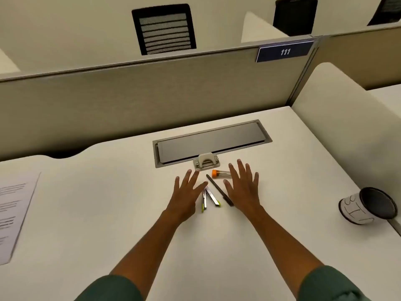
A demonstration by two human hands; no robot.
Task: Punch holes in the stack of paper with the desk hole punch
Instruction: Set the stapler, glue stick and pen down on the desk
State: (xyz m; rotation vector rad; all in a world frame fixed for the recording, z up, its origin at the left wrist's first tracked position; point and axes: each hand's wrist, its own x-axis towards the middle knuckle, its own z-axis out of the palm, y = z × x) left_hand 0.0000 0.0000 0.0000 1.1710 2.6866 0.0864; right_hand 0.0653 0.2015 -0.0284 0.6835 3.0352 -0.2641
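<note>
Both arms reach out over the white desk [108, 213], palms down. The left hand [186, 192] has its fingers spread wide and grips nothing; the right hand [243, 187] is spread the same way, also empty. Whether the palms touch the desk I cannot tell. Dark green sleeves [112, 287] show at the near edge.

Between the hands lie small things: two silvery tools with yellow-green tips [209, 197], angled apart like a V, just beside the left thumb, and a dark pen [219, 190] running diagonally, its near end at the right hand's wrist. Just beyond the right hand's fingertips a clear tube with an orange cap [220, 173] lies on its side; something thin shows inside, too small to make out.

The desk hole punch [206, 162] sits a little past the fingertips, against the near edge of a grey cable hatch [212, 142] set into the desk. The stack of paper [13, 216] lies well apart, at the far left edge of the desk, printed side up.

Off to the right a white cup with a dark rim [366, 206] lies tipped on its side, its mouth facing this way; the inside looks dark. A blue sign reading 111 [284, 51] hangs on the partition behind.
</note>
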